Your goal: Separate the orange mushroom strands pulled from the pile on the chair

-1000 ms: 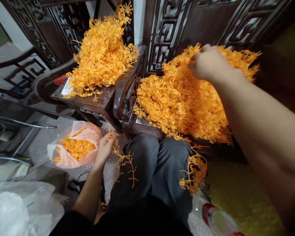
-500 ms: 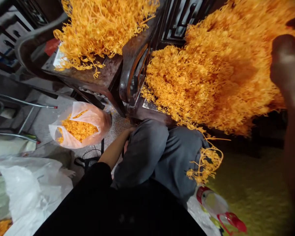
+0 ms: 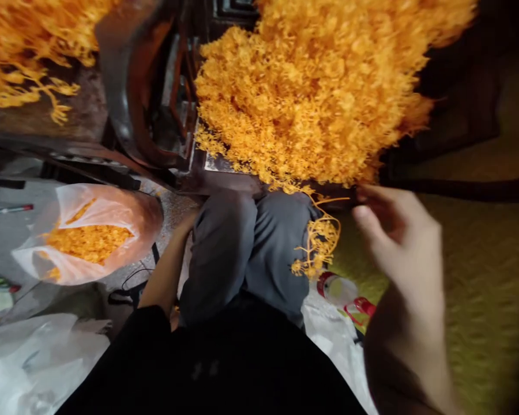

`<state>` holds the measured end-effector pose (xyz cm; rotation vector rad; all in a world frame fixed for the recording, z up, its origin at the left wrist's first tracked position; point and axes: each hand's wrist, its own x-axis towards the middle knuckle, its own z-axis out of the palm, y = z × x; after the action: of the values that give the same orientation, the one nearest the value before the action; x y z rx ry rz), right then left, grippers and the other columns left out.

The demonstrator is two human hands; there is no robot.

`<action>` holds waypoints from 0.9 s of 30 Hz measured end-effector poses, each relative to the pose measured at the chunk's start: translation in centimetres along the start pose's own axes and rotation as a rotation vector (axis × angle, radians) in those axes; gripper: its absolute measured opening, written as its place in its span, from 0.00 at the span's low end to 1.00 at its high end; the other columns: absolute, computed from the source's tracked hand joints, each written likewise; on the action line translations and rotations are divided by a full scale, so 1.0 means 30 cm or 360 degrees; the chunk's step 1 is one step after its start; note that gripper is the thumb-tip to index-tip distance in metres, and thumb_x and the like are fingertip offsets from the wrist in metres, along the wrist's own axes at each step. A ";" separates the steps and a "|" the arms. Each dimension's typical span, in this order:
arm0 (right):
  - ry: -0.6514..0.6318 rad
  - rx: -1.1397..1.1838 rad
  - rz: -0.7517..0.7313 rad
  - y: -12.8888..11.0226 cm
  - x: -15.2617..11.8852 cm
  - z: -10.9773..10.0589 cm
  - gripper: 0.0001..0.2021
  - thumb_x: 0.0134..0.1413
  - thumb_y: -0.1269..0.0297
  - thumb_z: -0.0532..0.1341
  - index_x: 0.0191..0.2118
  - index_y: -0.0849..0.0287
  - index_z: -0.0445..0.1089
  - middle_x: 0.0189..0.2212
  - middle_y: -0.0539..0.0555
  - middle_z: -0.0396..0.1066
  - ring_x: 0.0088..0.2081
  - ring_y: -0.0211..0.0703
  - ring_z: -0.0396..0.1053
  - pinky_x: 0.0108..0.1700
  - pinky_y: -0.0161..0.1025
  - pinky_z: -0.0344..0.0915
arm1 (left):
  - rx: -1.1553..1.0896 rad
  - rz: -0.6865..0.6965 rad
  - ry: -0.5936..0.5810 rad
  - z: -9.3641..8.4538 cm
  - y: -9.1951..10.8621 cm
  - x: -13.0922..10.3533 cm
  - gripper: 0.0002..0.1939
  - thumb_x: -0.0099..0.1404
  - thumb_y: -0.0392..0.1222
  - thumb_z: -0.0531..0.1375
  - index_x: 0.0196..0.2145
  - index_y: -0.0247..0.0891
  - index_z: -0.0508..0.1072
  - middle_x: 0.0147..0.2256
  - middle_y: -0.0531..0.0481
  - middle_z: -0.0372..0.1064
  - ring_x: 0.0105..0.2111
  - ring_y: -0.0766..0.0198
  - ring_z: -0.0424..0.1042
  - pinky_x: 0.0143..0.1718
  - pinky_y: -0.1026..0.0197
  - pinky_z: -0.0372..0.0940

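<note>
My right hand (image 3: 400,230) is just beside the lower right edge of a big heap of orange plastic flower-like sprigs (image 3: 303,104) on the wooden chair before me. Its thumb and fingers are apart and somewhat blurred, and nothing shows between them. A loose branch of the same sprigs (image 3: 318,245) hangs over my right knee, left of that hand. My left arm (image 3: 166,268) reaches down beside my left leg, and the hand itself is hidden behind the knee.
At left on the floor stands a pinkish plastic bag (image 3: 145,222) containing small orange pieces. Another orange heap (image 3: 38,34) lies on a second chair, past a curved wooden armrest (image 3: 127,75). A red-capped bottle (image 3: 339,288) is right of my leg; white sacking (image 3: 38,357) lies lower left.
My right hand has come down and left from over the heap's right side to its lower edge. The view has shifted right, so the chairs and bag appear further left.
</note>
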<state>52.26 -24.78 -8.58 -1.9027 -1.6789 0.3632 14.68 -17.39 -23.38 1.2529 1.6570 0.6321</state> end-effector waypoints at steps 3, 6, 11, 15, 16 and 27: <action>-0.0237 0.0188 0.0250 0.035 -0.125 0.041 0.27 0.66 0.49 0.63 0.65 0.55 0.69 0.57 0.63 0.74 0.54 0.53 0.76 0.58 0.55 0.70 | 0.0299 -0.0111 -0.0177 -0.100 0.002 -0.034 0.07 0.59 0.38 0.68 0.37 0.37 0.83 0.30 0.42 0.79 0.44 0.42 0.78 0.51 0.47 0.68; -0.0244 0.0450 0.0382 0.007 -0.199 0.105 0.23 0.64 0.50 0.65 0.60 0.55 0.73 0.52 0.60 0.77 0.48 0.51 0.77 0.53 0.52 0.73 | 0.0874 -0.0067 -0.0024 -0.206 0.088 -0.156 0.15 0.65 0.40 0.62 0.48 0.40 0.83 0.30 0.45 0.79 0.37 0.50 0.78 0.47 0.52 0.68; 0.0071 0.0789 0.0201 -0.168 -0.222 0.176 0.13 0.64 0.59 0.66 0.52 0.53 0.75 0.45 0.58 0.76 0.44 0.50 0.75 0.47 0.49 0.74 | 0.0312 0.0314 0.0030 -0.159 0.338 -0.371 0.19 0.73 0.54 0.57 0.49 0.41 0.81 0.30 0.49 0.79 0.26 0.63 0.75 0.31 0.62 0.68; -0.0199 0.0842 -0.0240 -0.288 -0.235 0.181 0.14 0.64 0.67 0.65 0.54 0.50 0.73 0.43 0.56 0.76 0.44 0.49 0.75 0.47 0.48 0.74 | -0.0643 0.0254 -0.0769 0.019 0.431 -0.356 0.27 0.68 0.61 0.63 0.54 0.38 0.77 0.43 0.39 0.82 0.42 0.55 0.82 0.46 0.54 0.76; -0.0294 0.0839 -0.0327 -0.299 -0.243 0.183 0.14 0.64 0.68 0.64 0.54 0.50 0.73 0.42 0.56 0.76 0.43 0.48 0.75 0.47 0.47 0.74 | -0.0864 0.0186 -0.0818 0.056 0.437 -0.333 0.29 0.68 0.62 0.63 0.55 0.37 0.76 0.45 0.36 0.81 0.43 0.54 0.82 0.47 0.52 0.76; -0.0210 0.1270 0.0154 -0.221 -0.274 0.235 0.45 0.61 0.55 0.68 0.76 0.44 0.44 0.59 0.62 0.71 0.46 0.49 0.78 0.46 0.49 0.79 | -0.1136 0.0281 -0.0568 0.137 0.433 -0.302 0.23 0.58 0.46 0.73 0.48 0.35 0.75 0.38 0.49 0.78 0.28 0.67 0.79 0.31 0.64 0.74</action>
<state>41.53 -30.77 -11.75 -1.3682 -1.2344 1.0373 24.59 -21.86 -11.14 0.9117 0.9026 0.9401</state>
